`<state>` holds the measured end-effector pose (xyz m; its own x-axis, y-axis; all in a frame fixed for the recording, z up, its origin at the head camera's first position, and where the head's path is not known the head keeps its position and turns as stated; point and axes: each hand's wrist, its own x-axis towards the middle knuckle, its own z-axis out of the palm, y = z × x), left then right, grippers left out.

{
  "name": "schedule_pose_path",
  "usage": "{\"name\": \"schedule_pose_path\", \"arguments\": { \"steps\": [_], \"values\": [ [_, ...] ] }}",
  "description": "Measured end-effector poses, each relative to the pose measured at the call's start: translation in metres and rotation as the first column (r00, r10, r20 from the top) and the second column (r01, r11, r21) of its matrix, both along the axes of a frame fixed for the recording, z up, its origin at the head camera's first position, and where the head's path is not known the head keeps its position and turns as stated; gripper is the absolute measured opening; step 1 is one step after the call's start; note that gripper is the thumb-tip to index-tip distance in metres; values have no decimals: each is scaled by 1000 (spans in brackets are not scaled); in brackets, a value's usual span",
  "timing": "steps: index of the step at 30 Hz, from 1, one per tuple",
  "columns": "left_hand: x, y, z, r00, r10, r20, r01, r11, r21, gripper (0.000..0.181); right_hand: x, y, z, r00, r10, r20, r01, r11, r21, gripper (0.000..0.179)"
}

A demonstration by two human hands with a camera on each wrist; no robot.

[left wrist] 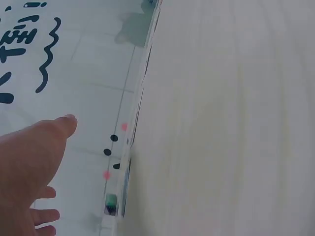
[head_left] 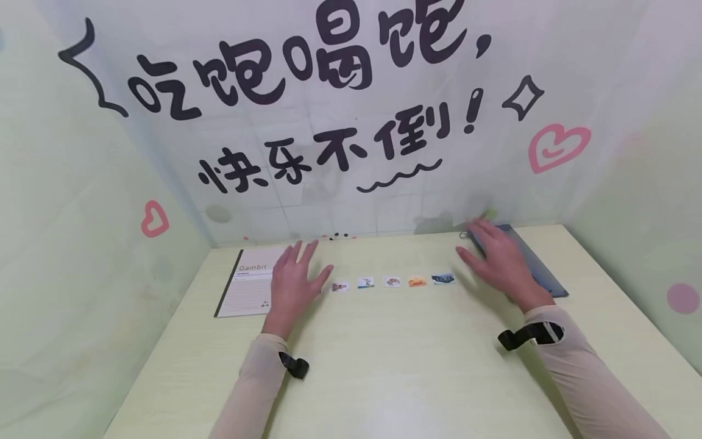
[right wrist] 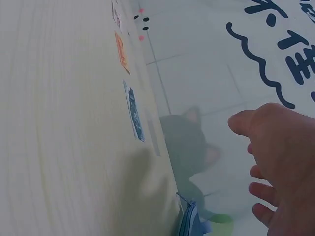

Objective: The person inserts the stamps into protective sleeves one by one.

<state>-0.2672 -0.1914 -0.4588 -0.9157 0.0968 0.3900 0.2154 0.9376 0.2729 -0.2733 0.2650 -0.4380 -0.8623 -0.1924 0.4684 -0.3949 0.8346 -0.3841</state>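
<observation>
My left hand (head_left: 294, 283) is spread with nothing in it, over the right edge of a white notebook (head_left: 249, 289) marked "Gambit". The left wrist view shows its thumb and fingertips against the wall. To the right of this hand lies a row of several small picture cards, among them an orange card (head_left: 417, 281) and a dark blue card (head_left: 443, 278). My right hand (head_left: 499, 259), loosely spread and holding nothing, is above a flat blue pouch (head_left: 540, 274), covering part of it. Whether it touches the pouch I cannot tell. The pouch's folded end (right wrist: 189, 219) appears in the right wrist view.
A pale wood-grain table (head_left: 378, 360) carries all these things. Behind it hangs a white printed cloth (head_left: 340, 207) with large black characters and hearts, and similar cloth walls stand at both sides. Each wrist wears a black strap device, such as the right wrist strap (head_left: 529, 334).
</observation>
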Motion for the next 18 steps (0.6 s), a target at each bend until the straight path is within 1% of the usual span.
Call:
{"name": "schedule_pose_path", "arguments": {
  "steps": [3,6,8,11,13,14,18],
  "values": [
    [3,15,0,998,-53,-21,53,999,0,65,-2,0,-4,998,42,51,-40,999,-27,54],
    [7,31,-2,993,-111,-44,111,994,7,55,-6,0,-10,991,72,114,-66,997,-51,49],
    [10,42,-2,987,-157,-40,159,986,57,48,-9,-2,-13,985,95,142,-86,994,-68,46],
    [15,58,-4,976,-217,16,211,964,160,40,-14,-5,-17,978,132,164,-116,988,-102,43],
    [18,69,-4,963,-261,69,238,941,241,37,-16,-9,-19,973,149,177,-129,985,-118,42],
    [20,74,-4,955,-282,92,249,931,267,36,-17,-10,-20,971,154,184,-132,983,-128,42],
    [24,95,-1,917,-374,140,311,889,337,33,-23,-16,-23,965,170,200,-138,977,-163,42]
  ]
}}
